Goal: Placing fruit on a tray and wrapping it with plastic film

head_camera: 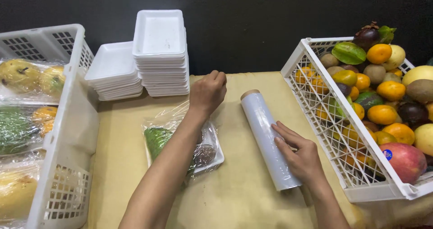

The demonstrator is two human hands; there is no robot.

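Observation:
A roll of clear cling film (266, 134) lies on the tan table (243, 197), and my right hand (300, 154) rests flat on its near half. My left hand (208, 91) is raised above the table with its fingers closed on a stretched sheet of the film. Under my left forearm sits a white foam tray (212, 159) holding a green fruit (157, 141) and a dark round fruit (205, 154), with film draped over it.
Two stacks of white foam trays (160, 53) stand at the back. A white crate (63, 134) at left holds wrapped fruit trays. A white crate (315, 103) at right is heaped with mixed loose fruit.

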